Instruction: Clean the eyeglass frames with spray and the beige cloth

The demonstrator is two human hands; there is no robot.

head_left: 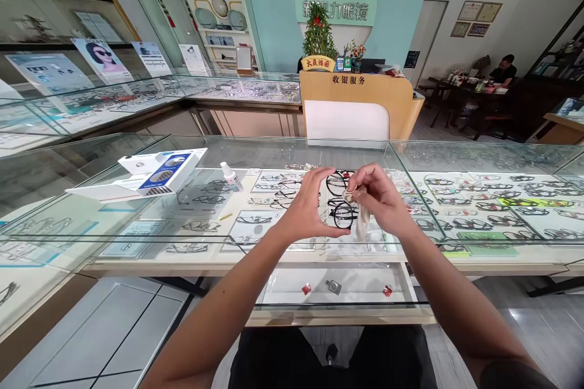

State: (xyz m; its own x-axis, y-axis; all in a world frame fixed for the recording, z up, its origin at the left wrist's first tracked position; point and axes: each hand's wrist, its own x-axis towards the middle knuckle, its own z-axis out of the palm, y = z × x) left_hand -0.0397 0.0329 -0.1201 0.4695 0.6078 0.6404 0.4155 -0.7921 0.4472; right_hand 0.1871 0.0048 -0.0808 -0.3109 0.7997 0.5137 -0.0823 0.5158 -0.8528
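Watching through the head camera, I see the left hand (303, 209) clamped on the black-rimmed glasses (344, 217), fingers at one end and thumb at the other, holding them above the glass-topped bench (219, 270). The right hand's (381, 199) fingers are pinched together on a pale cloth (362, 223) hanging beside the lenses. Left of the left fingers, I make out a white spray bottle (232, 178) and, farther left, an unfolded box (157, 176).
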